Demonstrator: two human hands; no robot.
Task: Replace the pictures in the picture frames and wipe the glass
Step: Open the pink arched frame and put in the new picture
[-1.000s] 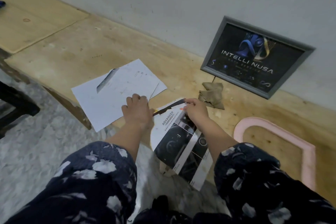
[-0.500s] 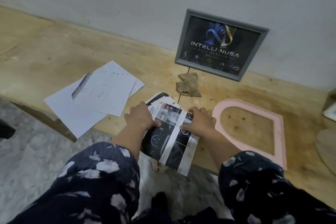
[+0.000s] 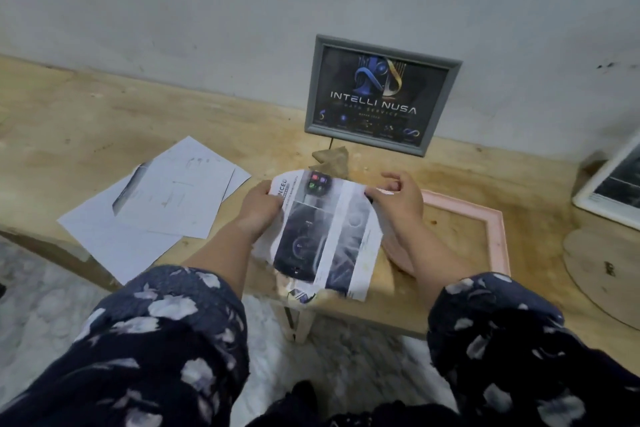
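Head view shows our wooden platform (image 3: pixel 104 121) along the wall, with loose white sheets (image 3: pixel 156 204) on its left part. A grey frame (image 3: pixel 381 94) leans on the wall, already filled; a pink frame (image 3: pixel 498 239) lies flat and empty just right of our hands. We hold the printed picture (image 3: pixel 325 229) up between them: our left hand (image 3: pixel 259 208) grips its left edge, our right hand (image 3: pixel 398 201) pinches the upper right corner with thumb and fingers. A crumpled cloth (image 3: pixel 332 158) sits behind it. Risks, as we judge them: the bowed paper could crease or tear if we pull unevenly, and it may sit skewed in the pink frame.
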